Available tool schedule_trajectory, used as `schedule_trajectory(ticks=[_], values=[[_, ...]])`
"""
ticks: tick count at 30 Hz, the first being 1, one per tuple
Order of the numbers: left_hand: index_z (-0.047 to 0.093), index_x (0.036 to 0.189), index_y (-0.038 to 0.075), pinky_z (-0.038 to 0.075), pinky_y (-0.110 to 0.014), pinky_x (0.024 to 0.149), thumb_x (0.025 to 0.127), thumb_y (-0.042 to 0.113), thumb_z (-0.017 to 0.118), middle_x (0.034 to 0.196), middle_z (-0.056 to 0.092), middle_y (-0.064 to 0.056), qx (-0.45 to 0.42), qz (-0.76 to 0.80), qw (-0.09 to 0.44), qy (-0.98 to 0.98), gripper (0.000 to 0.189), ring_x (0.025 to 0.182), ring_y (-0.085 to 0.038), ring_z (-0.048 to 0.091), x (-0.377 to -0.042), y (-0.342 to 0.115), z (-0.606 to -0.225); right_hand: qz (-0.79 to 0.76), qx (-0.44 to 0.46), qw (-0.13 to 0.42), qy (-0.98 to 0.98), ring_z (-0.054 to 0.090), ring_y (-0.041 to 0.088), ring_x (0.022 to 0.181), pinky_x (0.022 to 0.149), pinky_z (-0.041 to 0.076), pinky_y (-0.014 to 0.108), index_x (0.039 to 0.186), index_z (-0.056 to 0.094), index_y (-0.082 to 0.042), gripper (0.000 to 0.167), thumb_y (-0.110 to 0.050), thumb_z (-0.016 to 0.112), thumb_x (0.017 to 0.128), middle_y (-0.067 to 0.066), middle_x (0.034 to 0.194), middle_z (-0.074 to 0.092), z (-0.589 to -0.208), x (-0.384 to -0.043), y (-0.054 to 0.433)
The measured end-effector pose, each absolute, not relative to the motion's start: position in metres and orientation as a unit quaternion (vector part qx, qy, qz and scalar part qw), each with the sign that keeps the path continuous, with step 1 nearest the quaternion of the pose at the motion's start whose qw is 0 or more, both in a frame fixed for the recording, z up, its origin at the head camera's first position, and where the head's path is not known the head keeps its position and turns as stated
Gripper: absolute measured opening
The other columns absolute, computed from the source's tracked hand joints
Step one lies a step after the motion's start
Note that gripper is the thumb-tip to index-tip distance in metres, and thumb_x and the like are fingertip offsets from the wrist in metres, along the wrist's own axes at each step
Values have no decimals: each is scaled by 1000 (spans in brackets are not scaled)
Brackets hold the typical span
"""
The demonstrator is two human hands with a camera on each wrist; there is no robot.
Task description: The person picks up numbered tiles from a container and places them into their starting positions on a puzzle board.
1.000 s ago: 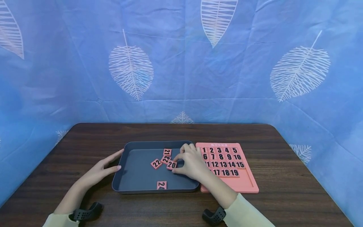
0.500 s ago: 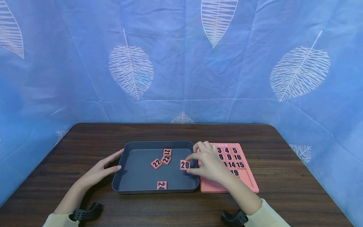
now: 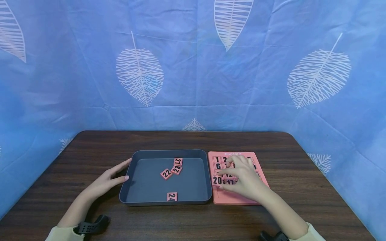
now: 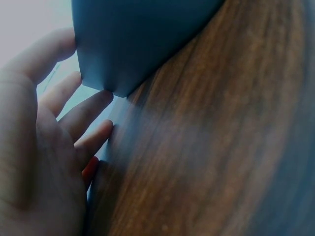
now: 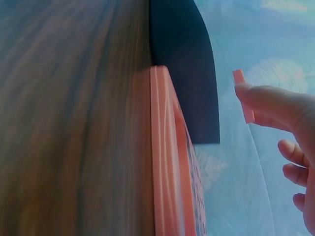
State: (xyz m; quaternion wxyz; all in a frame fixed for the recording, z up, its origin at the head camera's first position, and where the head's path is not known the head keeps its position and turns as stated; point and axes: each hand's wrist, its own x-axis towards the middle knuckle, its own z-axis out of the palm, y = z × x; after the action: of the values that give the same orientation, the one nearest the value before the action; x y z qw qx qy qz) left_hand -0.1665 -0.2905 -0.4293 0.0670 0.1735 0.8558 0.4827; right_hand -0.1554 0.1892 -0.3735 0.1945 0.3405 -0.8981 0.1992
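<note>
My right hand (image 3: 244, 175) pinches the pink number tile 20 (image 3: 217, 180) between thumb and finger over the left side of the pink number board (image 3: 235, 198). In the right wrist view, the tile (image 5: 248, 112) is seen edge-on, raised above the board (image 5: 165, 147). Rows of numbered tiles fill much of the board, and my hand covers several of them. At the left end of the dark grey tray (image 3: 144, 190), my left hand (image 3: 104, 183) rests with extended fingers against the wall. The left wrist view shows those fingertips along the tray's outer side (image 4: 133, 39).
Inside the tray lie tile 21 (image 3: 178, 161), tile 23 (image 3: 176, 169), tile 22 (image 3: 166, 173) and, by the near wall, tile 24 (image 3: 172, 196). Tray and board stand side by side on a dark wooden table (image 3: 301, 187). A blue leaf-patterned cloth (image 3: 193, 80) hangs behind.
My right hand has lifted tile 20 from beside the other tiles in the tray and carried it right, over the tray wall to the board. The left hand has stayed put.
</note>
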Motion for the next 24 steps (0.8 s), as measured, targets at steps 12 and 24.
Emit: schedule_trajectory(ticks=[12, 24], values=[[26, 153, 14, 23, -69, 99, 98, 27, 56, 155, 22, -18, 170, 483, 71, 856, 63, 139, -46, 15, -167, -290, -428, 209, 343, 217, -890, 31, 9, 87, 72, 20, 37, 90, 77, -27, 32, -31, 89, 60, -13, 95, 42, -385, -149, 243], [26, 153, 15, 24, -69, 99, 99, 26, 55, 154, 22, -20, 171, 483, 71, 856, 63, 139, -46, 15, -166, -290, -428, 193, 325, 180, -908, 32, 11, 88, 71, 18, 37, 96, 76, -31, 33, -29, 88, 65, -12, 99, 44, -392, -153, 287]])
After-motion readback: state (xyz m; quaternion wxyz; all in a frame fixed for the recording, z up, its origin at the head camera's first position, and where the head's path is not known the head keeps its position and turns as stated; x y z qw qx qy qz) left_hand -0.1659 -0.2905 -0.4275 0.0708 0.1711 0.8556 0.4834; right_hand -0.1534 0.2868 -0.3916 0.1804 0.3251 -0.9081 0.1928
